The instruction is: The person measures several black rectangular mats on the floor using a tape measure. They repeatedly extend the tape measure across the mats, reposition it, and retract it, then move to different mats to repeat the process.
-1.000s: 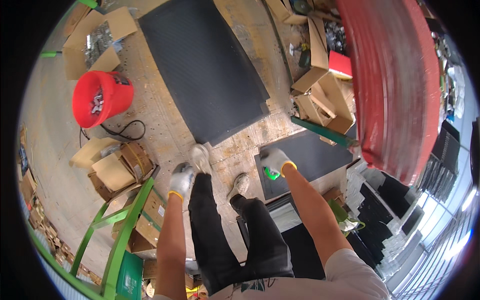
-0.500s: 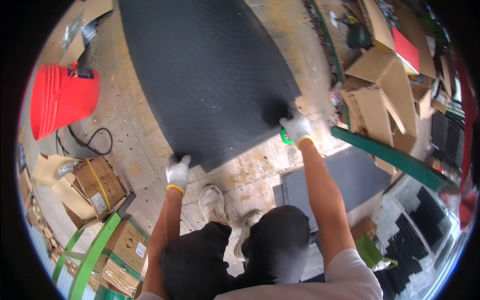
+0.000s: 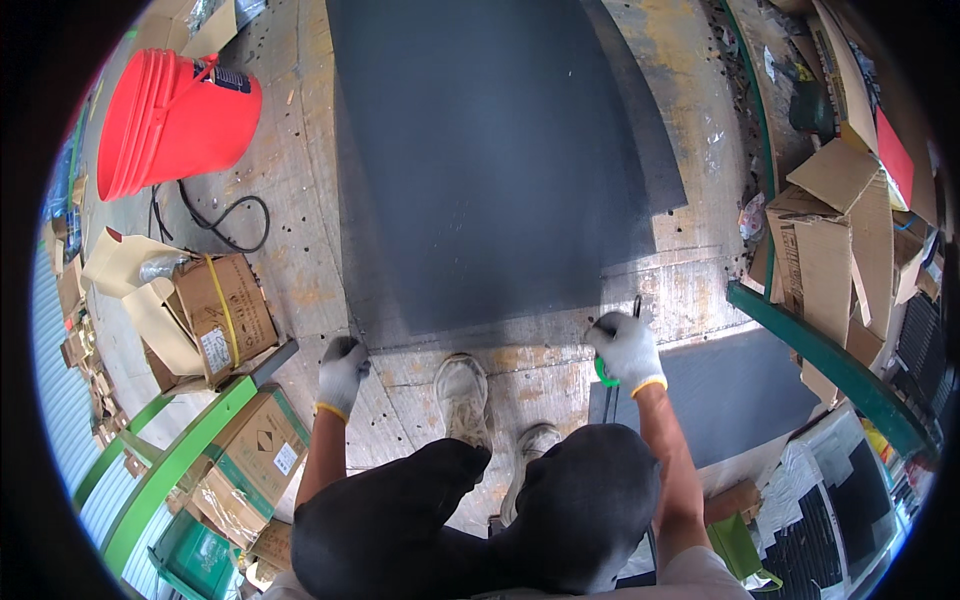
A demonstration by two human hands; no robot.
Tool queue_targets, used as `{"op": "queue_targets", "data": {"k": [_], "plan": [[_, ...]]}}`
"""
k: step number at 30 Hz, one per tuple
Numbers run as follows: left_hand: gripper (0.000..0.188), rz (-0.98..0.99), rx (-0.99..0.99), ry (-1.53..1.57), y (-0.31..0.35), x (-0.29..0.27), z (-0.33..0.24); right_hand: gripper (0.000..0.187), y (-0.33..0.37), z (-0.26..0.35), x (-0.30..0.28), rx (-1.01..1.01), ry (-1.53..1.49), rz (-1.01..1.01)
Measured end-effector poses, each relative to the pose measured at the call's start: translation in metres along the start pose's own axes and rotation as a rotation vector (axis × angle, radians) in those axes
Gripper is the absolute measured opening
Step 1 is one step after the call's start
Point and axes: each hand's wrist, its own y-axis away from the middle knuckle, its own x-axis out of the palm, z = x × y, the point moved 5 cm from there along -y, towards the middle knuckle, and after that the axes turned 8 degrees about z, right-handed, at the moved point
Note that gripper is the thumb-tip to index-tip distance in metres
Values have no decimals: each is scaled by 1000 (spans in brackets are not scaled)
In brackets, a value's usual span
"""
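Note:
A large dark sheet [image 3: 480, 170] stretches away in front of me, its near edge smeared by motion. My left hand [image 3: 343, 372], in a white glove with a yellow cuff, is closed at the sheet's near left corner. At the near right corner my gloved right hand [image 3: 628, 350] has its fingers pinched on the sheet's edge. A green ring-shaped handle [image 3: 605, 371] hangs at that hand, and a thin dark tip sticks up beyond the knuckles; its kind is unclear. Under the moving sheet, another dark sheet [image 3: 655, 165] shows along the right side.
A red bucket [image 3: 185, 125] lies tipped at the left, near a black cable [image 3: 225, 235]. Cardboard boxes [image 3: 225, 310] stand by a green frame [image 3: 175, 470]. On the right are opened cartons [image 3: 845, 250], a dark green bar [image 3: 840, 355] and another dark panel [image 3: 740, 390].
The view has shifted, moving the surroundings right and, at the left, upward. The held sheet's near edge now lies nearly straight across, and the sheet beneath shows more along its right side.

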Motion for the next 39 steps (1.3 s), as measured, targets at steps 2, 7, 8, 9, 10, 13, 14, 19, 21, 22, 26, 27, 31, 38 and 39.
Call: {"op": "queue_targets", "data": {"k": [2, 7, 8, 9, 10, 13, 14, 19, 21, 22, 26, 27, 31, 38, 39], "plan": [[23, 8, -62, 15, 12, -12, 25, 33, 12, -1, 10, -52, 158, 44], [24, 23, -173, 112, 33, -25, 90, 32, 51, -14, -25, 9, 206, -389], [24, 44, -208, 111, 35, -27, 99, 32, 57, -14, -39, -11, 226, -468], [24, 54, -208, 97, 35, -28, 105, 33, 62, -15, -53, -40, 150, -470], [24, 45, -228, 69, 34, -30, 110, 34, 62, -16, -61, -50, 85, -412], [28, 37, -173, -97, 27, -30, 108, 41, 53, -9, -63, -160, 9, -122], [36, 26, -192, -104, 24, -30, 106, 44, 48, -10, -54, -120, -131, 13], [55, -309, 102, -648, 14, -30, 64, 63, 20, -10, 8, -19, 173, 115], [52, -162, 65, -288, 7, -21, 64, 68, 14, -18, 33, 30, 208, 159], [51, -106, 27, -124, 4, -17, 65, 68, 13, -24, 43, 66, 244, 166], [43, 12, -3, 91, -2, -6, 71, 54, 8, -35, 64, -69, 122, 139], [41, 27, 29, 45, -4, -6, 71, 51, 8, -37, 65, -94, 93, 121], [35, 11, 64, 143, -16, -9, 78, 42, 8, -34, 63, -150, 67, 62], [24, -1, 206, 288, -39, -19, 29, 47, -6, 6, 33, -225, -4, -21], [23, 24, 223, 279, -46, -16, 17, 48, -9, 10, 25, -215, -32, -42]]}}
